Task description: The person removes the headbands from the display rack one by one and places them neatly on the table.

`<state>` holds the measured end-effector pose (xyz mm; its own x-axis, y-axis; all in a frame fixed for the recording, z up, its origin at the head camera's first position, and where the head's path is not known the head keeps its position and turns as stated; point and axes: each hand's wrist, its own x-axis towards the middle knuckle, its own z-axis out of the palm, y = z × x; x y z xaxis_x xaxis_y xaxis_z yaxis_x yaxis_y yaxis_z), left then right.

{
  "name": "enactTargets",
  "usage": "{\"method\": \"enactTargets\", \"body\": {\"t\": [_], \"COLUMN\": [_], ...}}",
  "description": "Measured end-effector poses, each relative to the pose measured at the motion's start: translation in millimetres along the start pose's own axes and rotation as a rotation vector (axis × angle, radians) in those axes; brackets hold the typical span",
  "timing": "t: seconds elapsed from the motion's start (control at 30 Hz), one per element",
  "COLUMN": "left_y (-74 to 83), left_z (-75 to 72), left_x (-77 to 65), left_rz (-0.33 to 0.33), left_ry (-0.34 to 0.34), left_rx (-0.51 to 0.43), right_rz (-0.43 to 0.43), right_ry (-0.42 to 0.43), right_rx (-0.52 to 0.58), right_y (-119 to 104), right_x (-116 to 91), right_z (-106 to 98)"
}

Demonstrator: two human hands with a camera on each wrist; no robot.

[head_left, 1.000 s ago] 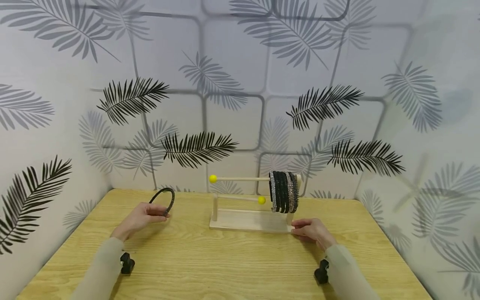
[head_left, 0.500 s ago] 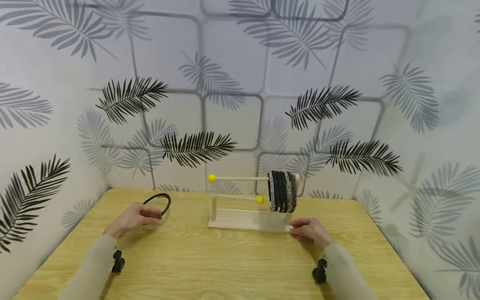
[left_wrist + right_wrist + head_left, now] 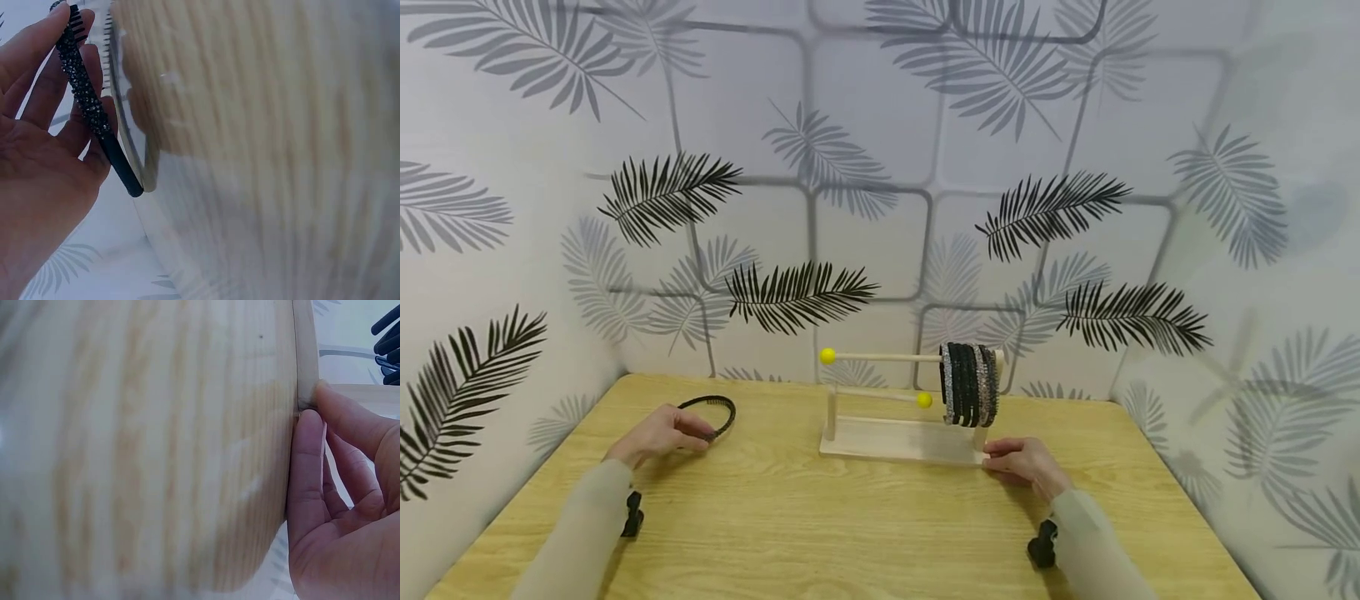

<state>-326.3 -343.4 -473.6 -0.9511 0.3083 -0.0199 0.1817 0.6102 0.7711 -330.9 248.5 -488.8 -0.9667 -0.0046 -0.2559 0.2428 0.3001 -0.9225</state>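
My left hand (image 3: 661,433) pinches a black headband (image 3: 87,94) between thumb and fingers at the table's left side. The headband has glittery stones and small comb teeth inside. In the head view it lies low and tilted back; in the left wrist view one end meets the tabletop. My right hand (image 3: 1028,463) grips the near right corner of a wooden headband stand (image 3: 895,442), with thumb and forefinger on its base in the right wrist view. Several black and silver headbands (image 3: 968,383) hang together at the right end of the stand's upper rod (image 3: 883,358).
Yellow balls cap the upper rod (image 3: 827,356) and the shorter lower rod (image 3: 924,400). Bare wood of the table (image 3: 820,525) spreads before the stand. Leaf-patterned walls (image 3: 880,242) rise behind and at both sides.
My left hand has moved slightly left, and the headband in it has tipped from upright to nearly flat, down near the tabletop. My right hand stays on the stand's corner.
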Motion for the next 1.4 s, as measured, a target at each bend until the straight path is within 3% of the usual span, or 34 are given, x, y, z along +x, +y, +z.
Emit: {"method": "enactTargets", "body": {"t": [0.53, 0.67, 0.8, 1.03, 1.27, 1.4], "left_y": [-12.1, -17.3, -20.7, -24.7, -32.0, -34.4], "left_z": [-11.8, -13.4, -18.1, -25.7, -30.1, -32.2], "left_x": [2.5, 0.8, -5.6, -11.6, -9.3, -11.8], "left_rz": [0.006, -0.002, -0.041, -0.132, -0.172, -0.183], "left_ry": [0.073, 0.132, 0.196, 0.277, 0.365, 0.39], "left_rx": [0.065, 0.103, 0.153, 0.11, 0.177, 0.131], "right_rz": [0.006, -0.005, -0.004, 0.005, 0.003, 0.002], "right_ry": [0.005, 0.002, -0.001, 0.005, 0.001, 0.0], "right_rx": [0.0, 0.0, -0.006, -0.008, -0.019, -0.02], "right_y": [3.5, 2.9, 1.8, 0.6, -1.1, -1.1], "right_x": [-2.4, -3.6, -3.3, -0.7, -2.6, -2.2], "right_z": [-0.6, -1.5, -0.2, 1.3, 1.1, 0.1]}}
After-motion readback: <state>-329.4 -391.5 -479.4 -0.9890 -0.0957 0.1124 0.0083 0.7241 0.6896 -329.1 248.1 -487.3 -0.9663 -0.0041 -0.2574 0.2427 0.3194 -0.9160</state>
